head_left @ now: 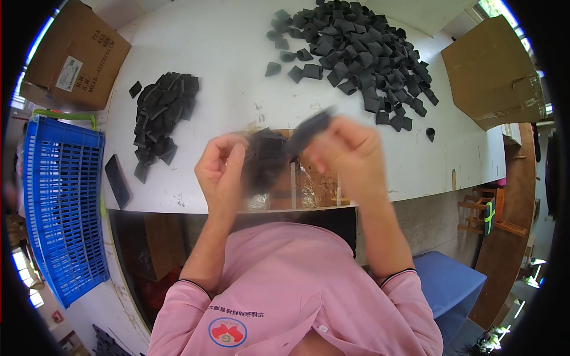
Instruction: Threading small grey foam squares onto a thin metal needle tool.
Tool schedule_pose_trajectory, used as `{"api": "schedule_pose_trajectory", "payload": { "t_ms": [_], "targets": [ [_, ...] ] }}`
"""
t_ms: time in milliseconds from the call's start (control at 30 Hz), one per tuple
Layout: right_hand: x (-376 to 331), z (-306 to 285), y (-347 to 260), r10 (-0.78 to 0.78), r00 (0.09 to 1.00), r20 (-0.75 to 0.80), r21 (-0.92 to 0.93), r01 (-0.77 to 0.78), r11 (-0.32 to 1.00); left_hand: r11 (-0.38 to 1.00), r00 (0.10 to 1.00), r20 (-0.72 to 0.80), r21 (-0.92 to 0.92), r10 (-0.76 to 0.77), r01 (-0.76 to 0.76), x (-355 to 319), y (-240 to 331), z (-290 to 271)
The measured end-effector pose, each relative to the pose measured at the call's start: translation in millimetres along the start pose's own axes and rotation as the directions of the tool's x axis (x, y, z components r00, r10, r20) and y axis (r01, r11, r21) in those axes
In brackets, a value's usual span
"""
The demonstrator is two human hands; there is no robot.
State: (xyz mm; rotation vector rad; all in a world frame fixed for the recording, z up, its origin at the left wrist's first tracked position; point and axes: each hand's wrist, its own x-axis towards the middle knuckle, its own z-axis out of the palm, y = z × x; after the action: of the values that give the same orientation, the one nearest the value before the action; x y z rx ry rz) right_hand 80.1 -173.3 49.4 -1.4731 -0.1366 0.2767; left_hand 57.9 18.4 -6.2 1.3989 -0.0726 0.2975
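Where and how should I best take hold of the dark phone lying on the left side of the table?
Probably by its two long edges, near the middle, with the left hand coming from above. The phone lies flat on the white table, so its thin edges likely offer the best grip, and nothing covers it.

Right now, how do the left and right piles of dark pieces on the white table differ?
The left pile is small; the right pile is far larger. Pieces in the left pile look flat, while many in the right pile are curled into open loops. The left pile looks blacker, the right pile greyer. Both hold small, dark pieces heaped loosely on the white table.
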Motion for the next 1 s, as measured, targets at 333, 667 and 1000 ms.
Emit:
{"api": "schedule_pose_trajectory", "payload": {
  "t_ms": [333, 667, 1000],
  "targets": [
    [-42, 9, 79, 0.206, 0.970, -0.129, -0.161, -0.226, 0.961, 0.451, 0.987, 0.012, 0.891, -0.160, 0.062, 18, -82, -41],
    [-37, 50, 63, -0.234, 0.966, -0.111, -0.547, 0.137, 0.826, 0.868, 0.914, 0.279, 0.478, -0.296, 0.135, 23, -9, -50],
    [-40, 34, 69, 0.401, 0.916, -0.022, 0.629, -0.299, 0.718, 0.714, 0.840, 0.105, -0.478, -0.533, 0.512, -38, 11, 4]
  ]
}}
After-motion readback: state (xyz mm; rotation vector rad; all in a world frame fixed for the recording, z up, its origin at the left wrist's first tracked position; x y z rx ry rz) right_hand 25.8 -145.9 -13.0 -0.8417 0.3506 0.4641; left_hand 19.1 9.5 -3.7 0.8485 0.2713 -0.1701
